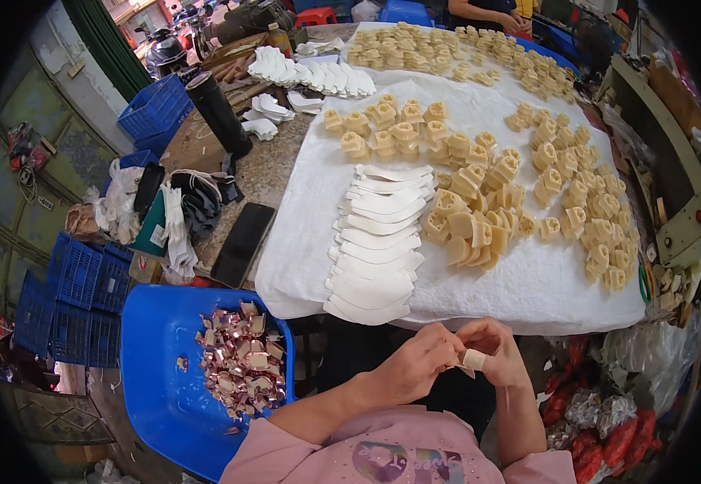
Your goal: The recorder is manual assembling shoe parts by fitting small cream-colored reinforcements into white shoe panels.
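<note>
Just off the near edge of the cloth-covered table, my two hands meet in front of my body. My left hand [424,360] is closed, its fingertips pinching at a small beige piece [472,361]. My right hand [497,352] curls round the same piece from the other side. The fingers hide part of its shape. Closest to the hands on the table lies an overlapping row of white curved pieces [374,258]. Beside it, heaps of beige moulded pieces [479,230] spread to the right and back.
At my left stands a blue tub [156,387] with shiny pink-and-beige pieces [245,363]. A black phone [242,242], gloves [174,226] and a dark cylinder [219,113] lie left of the white cloth [302,242]. Blue crates [84,282] stand farther left. Another person [487,14] is at the back.
</note>
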The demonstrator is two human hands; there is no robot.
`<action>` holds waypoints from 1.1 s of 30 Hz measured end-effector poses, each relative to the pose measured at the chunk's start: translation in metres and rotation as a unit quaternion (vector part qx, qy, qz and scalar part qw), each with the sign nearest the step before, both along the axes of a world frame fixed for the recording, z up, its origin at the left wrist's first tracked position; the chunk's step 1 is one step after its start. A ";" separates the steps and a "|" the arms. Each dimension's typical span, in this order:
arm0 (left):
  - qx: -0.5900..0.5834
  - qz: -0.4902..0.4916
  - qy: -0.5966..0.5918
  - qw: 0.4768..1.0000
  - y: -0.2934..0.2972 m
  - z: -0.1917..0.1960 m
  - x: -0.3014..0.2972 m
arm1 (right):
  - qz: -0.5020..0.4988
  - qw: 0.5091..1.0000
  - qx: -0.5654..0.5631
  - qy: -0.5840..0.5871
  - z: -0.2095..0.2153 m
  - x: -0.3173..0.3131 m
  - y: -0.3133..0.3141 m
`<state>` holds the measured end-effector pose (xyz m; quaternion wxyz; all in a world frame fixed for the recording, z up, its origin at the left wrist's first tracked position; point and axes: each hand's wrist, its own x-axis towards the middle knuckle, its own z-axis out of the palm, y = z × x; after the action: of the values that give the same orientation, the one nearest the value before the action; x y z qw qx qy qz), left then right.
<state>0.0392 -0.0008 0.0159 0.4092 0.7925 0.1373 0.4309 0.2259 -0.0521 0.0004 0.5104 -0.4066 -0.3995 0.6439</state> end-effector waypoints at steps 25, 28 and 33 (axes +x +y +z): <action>-0.319 0.091 -0.044 0.942 -0.011 -0.007 0.012 | -0.157 0.939 0.241 -0.188 0.010 -0.027 0.008; -0.301 0.085 -0.026 0.950 -0.008 0.004 0.010 | -0.177 0.915 0.264 -0.247 0.014 -0.029 0.010; -0.145 0.132 -0.017 0.980 -0.005 0.010 0.011 | -0.243 0.826 0.341 -0.378 0.012 -0.031 0.007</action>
<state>0.0497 -0.0054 0.0263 0.4615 0.6924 0.2949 0.4697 0.1953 -0.0448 0.0129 0.5655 -0.5016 -0.6440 0.1179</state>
